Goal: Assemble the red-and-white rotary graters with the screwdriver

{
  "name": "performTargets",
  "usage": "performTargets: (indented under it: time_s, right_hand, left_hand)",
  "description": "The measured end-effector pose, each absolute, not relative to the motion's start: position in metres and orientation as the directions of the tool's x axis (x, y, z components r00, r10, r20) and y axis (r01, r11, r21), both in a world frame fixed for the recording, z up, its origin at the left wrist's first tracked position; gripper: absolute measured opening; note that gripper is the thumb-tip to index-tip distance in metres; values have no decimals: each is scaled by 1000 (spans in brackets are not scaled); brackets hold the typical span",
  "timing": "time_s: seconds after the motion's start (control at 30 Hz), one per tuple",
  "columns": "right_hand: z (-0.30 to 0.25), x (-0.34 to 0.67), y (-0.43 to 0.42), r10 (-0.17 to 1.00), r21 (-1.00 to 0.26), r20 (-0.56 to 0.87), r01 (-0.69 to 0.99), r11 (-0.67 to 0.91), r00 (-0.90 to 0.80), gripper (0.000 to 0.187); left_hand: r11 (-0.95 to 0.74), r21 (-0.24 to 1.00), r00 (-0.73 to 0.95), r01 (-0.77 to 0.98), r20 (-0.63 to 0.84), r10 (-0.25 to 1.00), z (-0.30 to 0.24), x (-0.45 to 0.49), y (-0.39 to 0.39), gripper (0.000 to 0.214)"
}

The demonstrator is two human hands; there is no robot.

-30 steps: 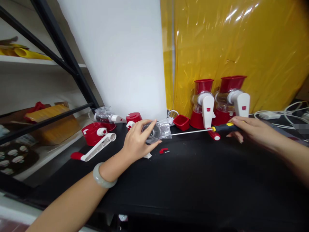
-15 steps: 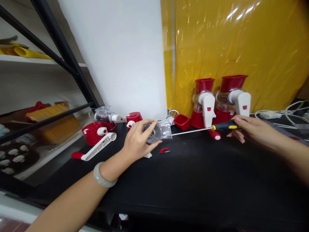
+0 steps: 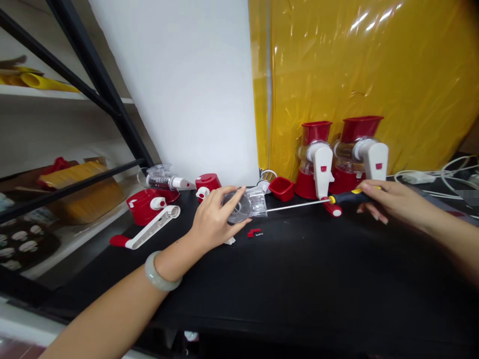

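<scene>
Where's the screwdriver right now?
Head view, right of centre: the screwdriver is in the right hand, shaft pointing left, its tip at the right end of the clear plastic housing that the left hand holds.

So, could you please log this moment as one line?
left hand: holding clear grater housing; right hand: gripping screwdriver; screwdriver tip: at housing's right end; nearby: small red part

Workshop, probably: screwdriver [image 3: 343, 198], bench [image 3: 299, 284]
</scene>
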State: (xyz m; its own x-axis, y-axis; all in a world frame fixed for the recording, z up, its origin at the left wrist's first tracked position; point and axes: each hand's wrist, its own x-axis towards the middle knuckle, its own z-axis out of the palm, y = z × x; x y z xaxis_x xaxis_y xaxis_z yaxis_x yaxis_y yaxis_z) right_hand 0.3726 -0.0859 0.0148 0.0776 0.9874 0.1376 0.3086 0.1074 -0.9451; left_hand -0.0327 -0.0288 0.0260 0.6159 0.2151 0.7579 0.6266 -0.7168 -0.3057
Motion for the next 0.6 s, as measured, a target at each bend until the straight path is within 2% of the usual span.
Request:
performTargets:
  time_s: [0.07,0.13,0.23,0.3,0.4,0.5,0.6]
  right_hand:
    - [14,371,-85,987,-957,135,268,108,85,48]
    - [15,367,-86,986,-984,153,102,146,65,46]
    - [18,365,-89,979,-979,199,-45,200,41,61]
    - [20,366,-91,978,-980,200,-10,201,57,58]
    - [19,369,-90,984,-976,154,172,137,86,44]
    - [16,370,-87,984,-918,114,393,53,134,55]
    - [14,367,-85,977,-897,114,440,23,182,60]
  left_hand:
    - [-714,-313,621,626,754,215,25,-33,-29,69]
    - [-714,-316,620,625,756,208,25,-33,-28,70]
    - [-720,-302,613,625,761,213,26,-33,-28,72]
    - [-722,-296,609,626,763,215,27,-33,-29,73]
    - [-724,-302,611,620,765,204,27,-33,-29,73]
    - [-728,-300,615,617,761,208,27,-33,-30,72]
    - [-725,-291,610,624,761,219,27,-32,-31,67]
